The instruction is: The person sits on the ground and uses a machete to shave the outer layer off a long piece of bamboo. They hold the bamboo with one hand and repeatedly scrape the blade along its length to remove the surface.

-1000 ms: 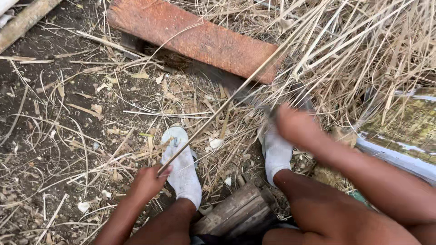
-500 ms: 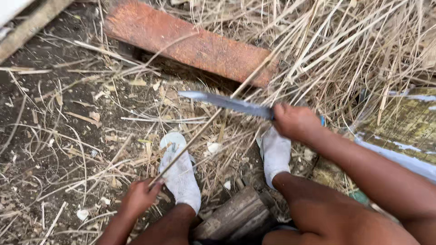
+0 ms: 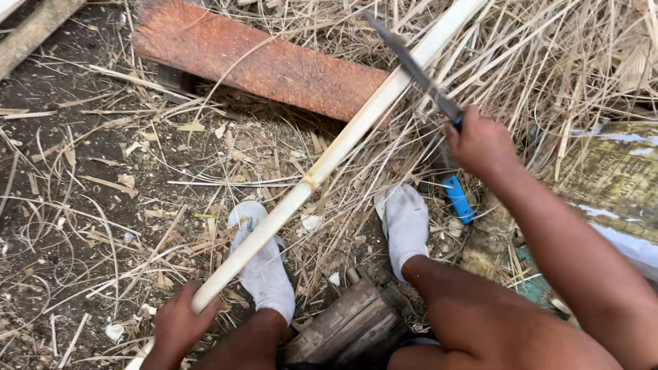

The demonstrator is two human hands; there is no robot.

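Note:
My left hand (image 3: 179,322) grips the near end of a long pale bamboo stalk (image 3: 329,161) that runs diagonally up and to the right over my left foot. My right hand (image 3: 481,142) holds a long knife (image 3: 411,65) by its blue handle. The blade points up and left, and its edge meets the stalk near the upper part. Both feet in white footwear (image 3: 264,264) rest on the ground below the stalk.
A rusty orange slab (image 3: 260,62) lies on the dirt behind the stalk. Dry straw and split canes cover the ground at the right and top. A short wooden block (image 3: 346,322) sits between my legs. A printed sack (image 3: 617,178) lies at right.
The knife has swung from lying level near my foot up to the upper right against the stalk. The stalk now looks thicker and closer. My left hand has closed around its end.

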